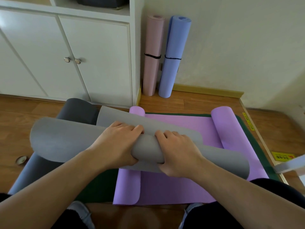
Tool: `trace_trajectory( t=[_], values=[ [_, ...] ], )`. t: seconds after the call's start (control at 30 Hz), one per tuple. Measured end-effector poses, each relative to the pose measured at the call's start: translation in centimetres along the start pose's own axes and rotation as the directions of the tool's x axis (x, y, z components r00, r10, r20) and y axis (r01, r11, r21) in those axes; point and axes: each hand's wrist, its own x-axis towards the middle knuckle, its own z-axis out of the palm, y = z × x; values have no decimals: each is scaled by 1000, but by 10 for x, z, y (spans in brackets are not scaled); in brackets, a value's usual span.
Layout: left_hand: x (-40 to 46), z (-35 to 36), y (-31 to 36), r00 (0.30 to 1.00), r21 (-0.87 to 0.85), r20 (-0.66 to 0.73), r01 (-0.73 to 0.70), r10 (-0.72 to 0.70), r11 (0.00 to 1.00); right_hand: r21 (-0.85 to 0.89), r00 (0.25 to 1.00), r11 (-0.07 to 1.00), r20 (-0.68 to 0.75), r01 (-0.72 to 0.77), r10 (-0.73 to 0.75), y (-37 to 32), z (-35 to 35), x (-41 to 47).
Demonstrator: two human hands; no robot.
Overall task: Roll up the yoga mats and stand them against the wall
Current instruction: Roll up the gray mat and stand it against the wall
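Observation:
A light grey yoga mat is loosely rolled across the middle of the view, held above the floor. My left hand grips its middle from the left and my right hand grips it from the right, fingers curled over the roll. Under it lies a purple mat, spread flat with curled ends. A dark grey mat lies at the left, partly rolled. A dark green mat lies beneath the purple one. A pink rolled mat and a blue rolled mat stand against the wall, each tied with a black band.
A white cabinet with two knobbed doors stands at the back left. The floor is wood with a yellow skirting along the wall. A roll of tape lies at the left. Yellow stickers mark the right floor edge. My knees and shoes are at the bottom.

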Motion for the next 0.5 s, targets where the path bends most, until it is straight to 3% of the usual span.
trace_trajectory(
  t=[0.2, 0.3, 0.5],
  values=[
    [1, 15, 13, 997, 210, -49, 76, -67, 975, 60, 999, 997, 9, -38, 38, 6, -5, 2],
    [4, 15, 8, 996, 137, -69, 68, -59, 988, 60, 1000, 998, -10, -14, 15, 4, -1, 0],
    [1, -1, -2, 997, -56, 71, 46, -42, 997, -22, 1000, 1000, 10, -9, 10, 4, 5, 0]
  ],
)
